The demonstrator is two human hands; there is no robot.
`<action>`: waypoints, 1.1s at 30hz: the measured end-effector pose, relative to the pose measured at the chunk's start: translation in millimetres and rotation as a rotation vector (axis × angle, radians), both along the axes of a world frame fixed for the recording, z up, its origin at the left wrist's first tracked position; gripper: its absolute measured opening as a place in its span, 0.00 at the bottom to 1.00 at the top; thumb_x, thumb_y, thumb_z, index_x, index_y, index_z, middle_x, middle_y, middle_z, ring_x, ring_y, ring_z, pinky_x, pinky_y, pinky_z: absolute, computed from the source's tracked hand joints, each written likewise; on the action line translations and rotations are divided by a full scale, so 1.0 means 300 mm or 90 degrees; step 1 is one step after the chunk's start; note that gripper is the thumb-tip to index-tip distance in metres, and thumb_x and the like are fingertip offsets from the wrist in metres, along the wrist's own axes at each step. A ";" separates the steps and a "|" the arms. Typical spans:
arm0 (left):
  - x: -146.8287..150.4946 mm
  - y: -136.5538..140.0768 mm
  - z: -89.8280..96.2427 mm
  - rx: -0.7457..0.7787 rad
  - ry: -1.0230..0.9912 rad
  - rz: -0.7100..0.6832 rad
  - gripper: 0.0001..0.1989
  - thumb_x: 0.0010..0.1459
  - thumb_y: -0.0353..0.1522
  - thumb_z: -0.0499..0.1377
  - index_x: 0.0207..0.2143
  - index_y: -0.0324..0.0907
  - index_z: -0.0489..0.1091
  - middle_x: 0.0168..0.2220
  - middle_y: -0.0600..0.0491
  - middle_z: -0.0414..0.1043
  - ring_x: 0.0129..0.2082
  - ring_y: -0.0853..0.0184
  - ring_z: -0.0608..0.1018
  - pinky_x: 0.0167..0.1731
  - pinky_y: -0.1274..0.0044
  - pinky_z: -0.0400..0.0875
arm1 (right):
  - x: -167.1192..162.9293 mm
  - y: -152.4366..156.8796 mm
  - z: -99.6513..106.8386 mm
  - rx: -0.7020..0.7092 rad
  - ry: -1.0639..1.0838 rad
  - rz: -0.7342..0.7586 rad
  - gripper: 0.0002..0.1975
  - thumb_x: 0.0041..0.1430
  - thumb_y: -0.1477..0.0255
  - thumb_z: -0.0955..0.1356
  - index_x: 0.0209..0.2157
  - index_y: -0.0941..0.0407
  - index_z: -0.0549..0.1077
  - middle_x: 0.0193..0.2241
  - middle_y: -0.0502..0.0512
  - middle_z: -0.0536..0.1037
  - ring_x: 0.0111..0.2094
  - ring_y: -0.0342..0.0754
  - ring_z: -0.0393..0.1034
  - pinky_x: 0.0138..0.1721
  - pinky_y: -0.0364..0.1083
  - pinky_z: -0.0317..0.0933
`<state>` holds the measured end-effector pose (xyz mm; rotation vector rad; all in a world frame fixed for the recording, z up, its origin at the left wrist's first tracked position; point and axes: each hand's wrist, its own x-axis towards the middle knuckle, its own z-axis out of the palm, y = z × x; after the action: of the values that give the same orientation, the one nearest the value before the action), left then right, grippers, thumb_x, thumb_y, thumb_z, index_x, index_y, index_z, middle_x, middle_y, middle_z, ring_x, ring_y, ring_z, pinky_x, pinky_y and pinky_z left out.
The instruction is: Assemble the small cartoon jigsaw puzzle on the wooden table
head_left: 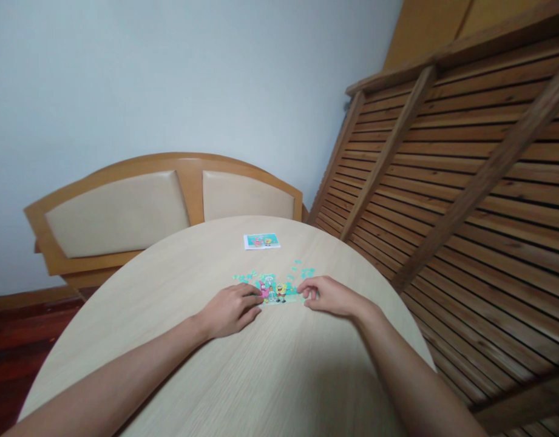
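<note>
A jigsaw puzzle (280, 295) with a pink and a yellow cartoon figure on teal lies flat on the round table. My left hand (231, 308) rests palm down at its left edge, fingers stretched out and touching it. At the right edge is my right hand (327, 295), its fingers bent inward and the fingertips against the puzzle's side. Whatever those fingertips hold is too small to make out. Loose teal pieces (308, 273) are scattered just beyond the right hand, and more loose pieces (245, 277) lie behind the left hand.
Farther back on the pale wooden table (206, 382) lies a picture card (262, 241) with similar cartoon figures. A padded wooden headboard (195, 188) stands behind the table. Slatted wooden panels (443, 200) lean along the right side, close to the table's edge.
</note>
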<state>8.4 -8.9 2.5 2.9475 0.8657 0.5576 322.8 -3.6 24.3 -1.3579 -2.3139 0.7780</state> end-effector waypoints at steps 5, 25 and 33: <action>-0.004 0.002 -0.001 0.002 0.008 -0.005 0.15 0.69 0.35 0.50 0.50 0.43 0.74 0.50 0.47 0.74 0.49 0.61 0.76 0.50 0.69 0.72 | 0.011 0.002 -0.001 0.008 -0.023 -0.013 0.14 0.49 0.70 0.71 0.40 0.58 0.79 0.30 0.52 0.77 0.30 0.45 0.68 0.32 0.42 0.59; -0.005 -0.002 0.003 -0.001 0.006 -0.012 0.15 0.70 0.35 0.50 0.50 0.43 0.73 0.51 0.48 0.73 0.49 0.61 0.76 0.50 0.70 0.73 | 0.013 0.008 -0.013 0.005 -0.008 0.002 0.11 0.49 0.71 0.71 0.36 0.58 0.79 0.28 0.50 0.74 0.29 0.44 0.66 0.31 0.41 0.58; -0.003 -0.001 0.003 -0.003 0.010 -0.009 0.15 0.70 0.35 0.50 0.51 0.44 0.73 0.51 0.48 0.73 0.50 0.61 0.76 0.51 0.69 0.72 | 0.010 0.002 -0.006 -0.017 -0.026 -0.007 0.11 0.46 0.74 0.68 0.34 0.57 0.79 0.26 0.49 0.75 0.28 0.43 0.66 0.29 0.40 0.57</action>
<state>7.4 -9.3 3.4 2.9556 0.8457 0.5314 325.7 -3.1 22.6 -1.4086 -2.3338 0.7869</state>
